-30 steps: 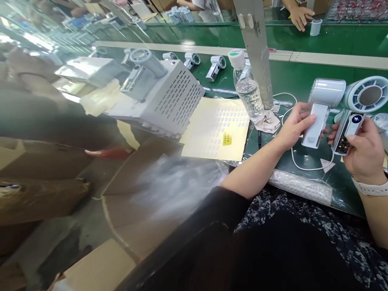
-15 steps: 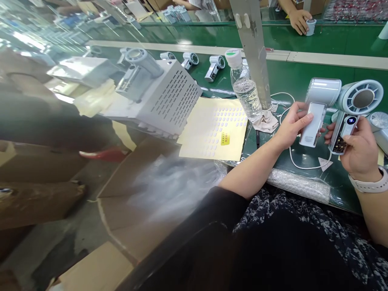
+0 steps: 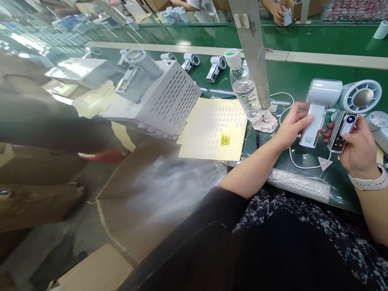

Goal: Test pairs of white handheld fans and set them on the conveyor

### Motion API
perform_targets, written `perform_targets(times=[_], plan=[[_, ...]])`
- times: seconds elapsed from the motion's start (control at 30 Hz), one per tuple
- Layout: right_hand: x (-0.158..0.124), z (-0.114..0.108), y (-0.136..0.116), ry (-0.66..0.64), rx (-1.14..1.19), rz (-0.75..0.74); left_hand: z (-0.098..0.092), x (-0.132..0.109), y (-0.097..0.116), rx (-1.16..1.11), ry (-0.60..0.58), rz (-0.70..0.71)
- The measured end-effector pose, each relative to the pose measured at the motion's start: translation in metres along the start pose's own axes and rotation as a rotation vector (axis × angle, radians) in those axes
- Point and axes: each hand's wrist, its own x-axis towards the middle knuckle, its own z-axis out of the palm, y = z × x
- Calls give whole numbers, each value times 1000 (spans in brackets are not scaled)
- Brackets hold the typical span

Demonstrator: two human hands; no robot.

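My left hand is closed around the handle of a pale handheld fan, whose back faces me. Beside it, my right hand grips a second pale handheld fan by its handle. The round grille of that one faces me, and a small lit display on its handle reads 39. The two fan heads are close together; I cannot tell whether they touch. A white cable loops on the table below them. At the right edge, another pale fan lies partly behind my right hand.
A water bottle stands by a metal post left of my hands. Further left are a yellow sticker sheet and a slotted white box with a fan on it. Across the green table, a co-worker's hand holds a small pale part.
The display on the fan in my right hand has changed from about 79 to 39, and that fan has shifted slightly. The co-worker's hand has moved left with the small part.
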Motion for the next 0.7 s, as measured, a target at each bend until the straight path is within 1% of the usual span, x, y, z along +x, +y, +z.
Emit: perform_targets(times=[0.2,0.4,0.57,0.7], plan=[[-2,3,-2,19,10,7,-1,0,-2,-8,0,-11],[-4,2,-6,-17,19,-12,-3,3,-5,-21,-11,20],[-1,-1,-2,-22,3,-28,-5,5,-8,-33,-31,18],[2,0,0,29,31,30,-6,5,-11,-27,-12,7]])
